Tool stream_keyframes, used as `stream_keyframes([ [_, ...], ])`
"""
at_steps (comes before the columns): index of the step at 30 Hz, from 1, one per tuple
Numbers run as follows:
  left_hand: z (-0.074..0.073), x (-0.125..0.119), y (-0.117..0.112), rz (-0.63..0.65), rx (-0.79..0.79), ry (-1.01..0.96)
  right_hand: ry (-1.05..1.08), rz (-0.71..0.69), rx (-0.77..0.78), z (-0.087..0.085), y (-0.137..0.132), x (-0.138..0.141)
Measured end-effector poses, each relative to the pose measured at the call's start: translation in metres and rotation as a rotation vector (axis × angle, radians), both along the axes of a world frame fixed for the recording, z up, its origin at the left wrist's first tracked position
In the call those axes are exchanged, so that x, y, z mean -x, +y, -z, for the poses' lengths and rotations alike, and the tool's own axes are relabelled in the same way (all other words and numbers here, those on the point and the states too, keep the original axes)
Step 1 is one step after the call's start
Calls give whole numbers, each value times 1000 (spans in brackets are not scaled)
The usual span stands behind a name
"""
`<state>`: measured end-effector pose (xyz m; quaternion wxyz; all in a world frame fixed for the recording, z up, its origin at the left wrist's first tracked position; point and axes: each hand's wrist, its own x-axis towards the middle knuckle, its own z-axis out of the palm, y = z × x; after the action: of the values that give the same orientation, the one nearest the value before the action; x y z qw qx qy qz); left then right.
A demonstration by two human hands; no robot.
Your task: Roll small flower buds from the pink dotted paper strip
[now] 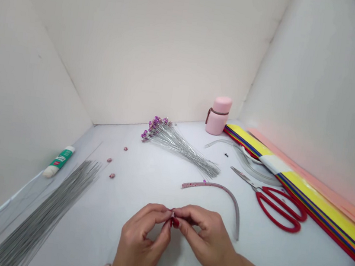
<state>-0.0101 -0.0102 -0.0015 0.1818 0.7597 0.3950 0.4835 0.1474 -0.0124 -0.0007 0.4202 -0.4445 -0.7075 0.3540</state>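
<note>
My left hand [142,237] and my right hand [203,236] meet at the fingertips low in the middle of the view, above the white table [145,181]. Both pinch a tiny folded paper piece [172,214], too small to make out clearly. A curved paper strip [222,193] lies just beyond my right hand, pinkish at its left end and grey along the rest. Three small paper stars [112,175] lie scattered to the upper left of my hands.
A bundle of silver wires tipped with purple stars [178,146] lies mid-table. Bare wires [45,216] fan out at the left, beside a glue stick [59,162]. Red scissors [273,200], coloured paper strips [318,204] and a pink bottle [218,115] sit at the right.
</note>
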Motion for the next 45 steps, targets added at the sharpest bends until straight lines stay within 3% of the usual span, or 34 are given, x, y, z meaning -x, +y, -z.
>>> stream_keyframes([
  [9,3,-1,-2,9,-6,31,-96,19,-83,1,-1,1],
  [16,6,0,-4,-31,213,-56,-25,24,-24,1,0,2],
  [23,11,3,-3,-17,291,-102,-19,-23,-57,-1,1,-1],
  [28,8,2,-2,-29,336,-111,-23,31,-71,-1,2,1],
  [34,4,2,-1,35,322,-95,-38,38,-79,0,3,0],
  [45,0,1,-2,-23,135,9,-116,-14,-79,-2,1,-3],
])
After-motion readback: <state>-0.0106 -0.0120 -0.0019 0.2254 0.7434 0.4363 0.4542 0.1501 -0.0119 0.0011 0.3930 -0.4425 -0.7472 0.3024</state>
